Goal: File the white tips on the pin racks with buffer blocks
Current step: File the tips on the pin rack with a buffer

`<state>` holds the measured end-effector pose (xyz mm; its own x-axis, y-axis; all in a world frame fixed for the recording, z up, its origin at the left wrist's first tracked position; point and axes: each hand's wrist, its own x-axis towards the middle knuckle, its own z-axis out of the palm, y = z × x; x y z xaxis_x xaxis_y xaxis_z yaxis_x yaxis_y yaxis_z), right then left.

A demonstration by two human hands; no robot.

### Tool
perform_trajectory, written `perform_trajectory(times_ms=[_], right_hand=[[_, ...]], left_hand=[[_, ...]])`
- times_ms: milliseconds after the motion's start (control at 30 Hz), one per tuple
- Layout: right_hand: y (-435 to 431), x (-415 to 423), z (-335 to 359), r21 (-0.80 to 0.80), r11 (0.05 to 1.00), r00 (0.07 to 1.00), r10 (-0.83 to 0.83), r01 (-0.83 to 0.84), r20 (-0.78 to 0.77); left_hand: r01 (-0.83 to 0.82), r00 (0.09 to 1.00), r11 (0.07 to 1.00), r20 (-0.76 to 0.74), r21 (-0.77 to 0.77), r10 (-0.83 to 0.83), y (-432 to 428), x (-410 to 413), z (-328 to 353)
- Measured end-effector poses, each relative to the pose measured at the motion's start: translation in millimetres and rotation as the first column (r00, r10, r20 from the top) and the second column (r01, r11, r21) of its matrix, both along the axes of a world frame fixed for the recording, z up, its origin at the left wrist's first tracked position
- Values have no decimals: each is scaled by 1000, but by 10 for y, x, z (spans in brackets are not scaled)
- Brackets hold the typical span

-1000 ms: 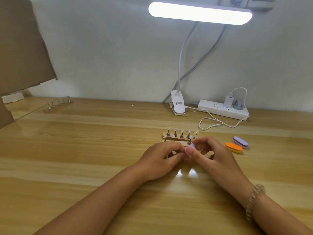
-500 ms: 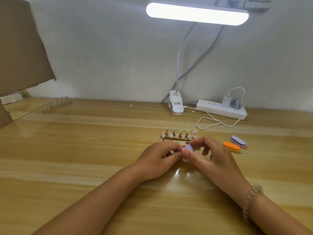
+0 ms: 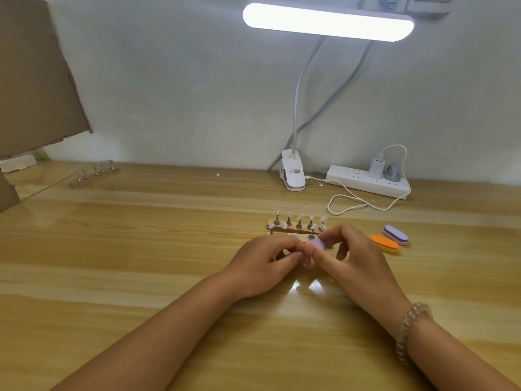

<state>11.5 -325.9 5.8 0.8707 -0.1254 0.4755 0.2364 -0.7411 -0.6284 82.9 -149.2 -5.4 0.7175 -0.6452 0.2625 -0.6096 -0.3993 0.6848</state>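
Filing seemed midway: the right hand (image 3: pixel 355 258) pinched a lilac buffer block (image 3: pixel 317 244) over the near pin rack (image 3: pixel 311 236), and the left hand (image 3: pixel 262 263) curled close beside it, its grip hidden. Whether the white tips (image 3: pixel 289 214) on the rear rack (image 3: pixel 293 227) were done, I couldn't tell

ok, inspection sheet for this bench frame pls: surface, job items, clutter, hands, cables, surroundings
Surface: wooden table, glossy.
Job's things: back pin rack carrying white tips; front pin rack partly hidden by the hands; third rack far left; lilac buffer block; orange block and purple block lying at right.
Clutter: cardboard sheet at left; white specks near the back edge.
Grippers: right hand pinches the lilac buffer block; left hand has its fingers curled beside it, and what it holds is hidden.
Cables: white lead loops from charger on power strip to lamp clamp; grey cable runs up the wall.
Surroundings: lit bar lamp; white wall.
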Motion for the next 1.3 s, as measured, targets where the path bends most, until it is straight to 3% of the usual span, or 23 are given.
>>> perform_trajectory(times_ms=[100, 200, 333, 400, 567, 700, 867, 1033, 1300], right_hand=[[-10, -7, -24, -50, 998, 999, -28, 29, 20], [36, -76, -22, -178, 983, 997, 47, -37, 55], [10, -2, -7, -7, 1000, 1000, 6, -6, -4], [-19, 29, -26, 0, 999, 999, -36, 36, -20], [35, -54, -37, -189, 981, 998, 42, -33, 43], [-13, 13, -14, -1, 1000, 1000, -7, 7, 0], [-42, 2, -48, -53, 997, 998, -56, 57, 16], [-65, 6, -13, 140, 990, 998, 2, 6, -58], [-17, -54, 2, 6, 997, 997, 75, -74, -26]], left_hand=[[7, 1000, 1000, 2, -8, -7, 11, 5, -8], [12, 1000, 1000, -16, -22, -13, 18, -6, -6], [-16, 1000, 1000, 10, 11, 16, -5, 11, -5], [-16, 1000, 1000, 20, 18, 16, -2, 14, -8], [-13, 1000, 1000, -9, -4, 12, 15, 11, -22], [-10, 1000, 1000, 6, 7, 10, -2, 24, -15], [20, 1000, 1000, -4, -7, -20, 20, 26, -33], [21, 1000, 1000, -4, -18, -21, 9, 34, -31], [25, 999, 999, -19, -23, -26, 22, 23, -32]])
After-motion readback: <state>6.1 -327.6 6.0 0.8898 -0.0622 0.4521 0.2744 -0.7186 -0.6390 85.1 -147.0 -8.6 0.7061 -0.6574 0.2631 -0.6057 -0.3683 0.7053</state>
